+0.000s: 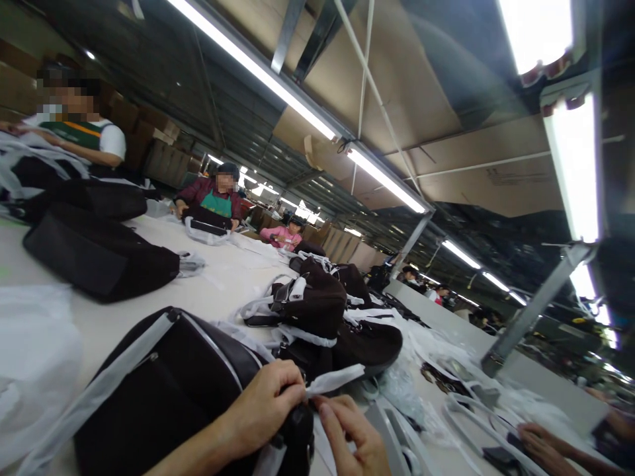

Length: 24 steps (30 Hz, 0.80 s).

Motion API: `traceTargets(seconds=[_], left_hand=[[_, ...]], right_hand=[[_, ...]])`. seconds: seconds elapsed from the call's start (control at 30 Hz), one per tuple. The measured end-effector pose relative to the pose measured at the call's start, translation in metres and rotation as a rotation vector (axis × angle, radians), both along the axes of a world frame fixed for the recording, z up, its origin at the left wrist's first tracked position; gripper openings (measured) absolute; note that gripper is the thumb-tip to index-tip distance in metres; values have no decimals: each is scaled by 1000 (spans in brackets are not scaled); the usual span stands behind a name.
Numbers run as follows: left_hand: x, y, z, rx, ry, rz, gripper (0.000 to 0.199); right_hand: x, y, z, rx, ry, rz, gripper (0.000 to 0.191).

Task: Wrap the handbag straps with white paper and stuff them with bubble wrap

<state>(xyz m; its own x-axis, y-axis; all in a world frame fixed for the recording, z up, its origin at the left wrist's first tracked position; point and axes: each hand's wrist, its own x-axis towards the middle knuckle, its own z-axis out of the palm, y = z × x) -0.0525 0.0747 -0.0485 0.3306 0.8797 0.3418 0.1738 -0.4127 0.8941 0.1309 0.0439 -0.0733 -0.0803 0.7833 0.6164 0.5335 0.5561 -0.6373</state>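
A large black bag [149,390] lies on the white table in front of me, with strips of white wrapping along its edge and a zipper on its face. At the bag's right end my left hand [270,400] is closed, thumb and forefinger pinching a white wrapping strip [337,379]. Just to the right, my right hand [352,433] pinches at the lower side of the same strip, thumb against finger. The strip's free end sticks out to the right above my fingers. What lies between the fingertips is partly hidden.
More black bags [307,304] are piled beyond, and another bag [99,254] lies at left. Clear plastic and white wrapping [401,390] cover the right side. A co-worker's hands [540,443] are at far right; several people sit along the table. A metal post [536,311] rises at right.
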Motion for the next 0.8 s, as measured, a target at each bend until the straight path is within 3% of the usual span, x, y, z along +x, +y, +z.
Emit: traceTargets(seconds=[0.1, 0.17, 0.27, 0.37, 0.5, 0.67, 0.8], left_hand=[[2, -3, 0, 15, 12, 41, 18], [3, -4, -2, -15, 6, 79, 20], [3, -2, -4, -111, -23, 87, 17], [-2, 2, -4, -181, -50, 5, 12], [-9, 5, -1, -255, -70, -156, 24], [-18, -7, 24, -236, -67, -174, 28], [-44, -31, 56, -30, 174, 33, 23]], right_hand=[[-10, 4, -1, -38, 36, 10, 28], [-11, 10, -4, -155, 143, 38, 26], [-9, 20, -7, -350, 340, 208, 24], [-6, 29, -7, -369, 367, 401, 16], [-7, 35, -3, -304, 364, 465, 18], [-2, 36, 5, -319, 271, 425, 3], [18, 28, -8, -296, 359, 316, 40]])
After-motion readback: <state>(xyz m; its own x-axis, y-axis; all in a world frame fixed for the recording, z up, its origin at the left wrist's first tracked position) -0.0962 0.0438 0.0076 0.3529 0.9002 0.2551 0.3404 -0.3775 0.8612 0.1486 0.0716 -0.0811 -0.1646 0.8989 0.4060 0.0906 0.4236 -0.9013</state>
